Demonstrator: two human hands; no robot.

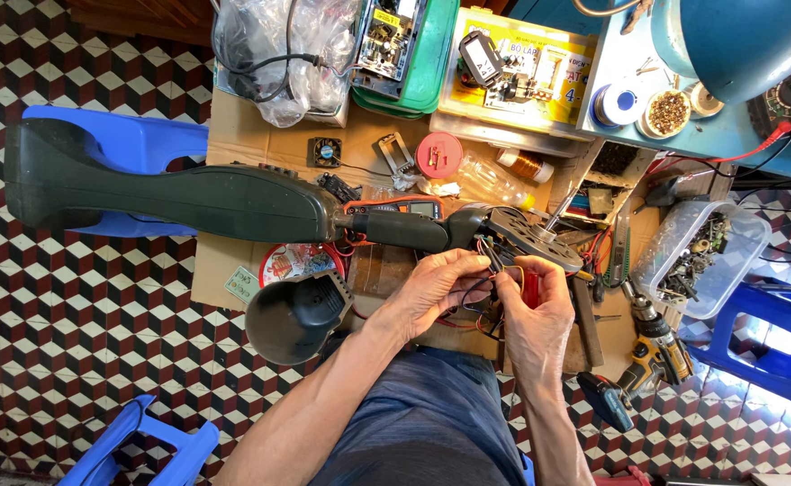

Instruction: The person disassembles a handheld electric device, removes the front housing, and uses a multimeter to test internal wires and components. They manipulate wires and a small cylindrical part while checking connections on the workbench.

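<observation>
A long dark green fan body (188, 193) lies sideways across my lap and a cardboard-covered work surface (242, 135). Its bare motor (526, 236) with a steel shaft points right. Below the motor my left hand (436, 283) pinches a bundle of red, yellow and black wires (494, 270) coming out of the motor housing. Facing it, my right hand (535, 306) grips the same wires together with a small red piece. A dark cup-shaped motor cover (296, 315) lies next to my left forearm.
A multimeter (409, 209) lies behind the fan neck. A cordless drill (652, 351) rests at right near a clear tub of screws (710, 252). Blue plastic stools (139, 144) stand around. Circuit boards, solder spools and a red lid (438, 155) crowd the back.
</observation>
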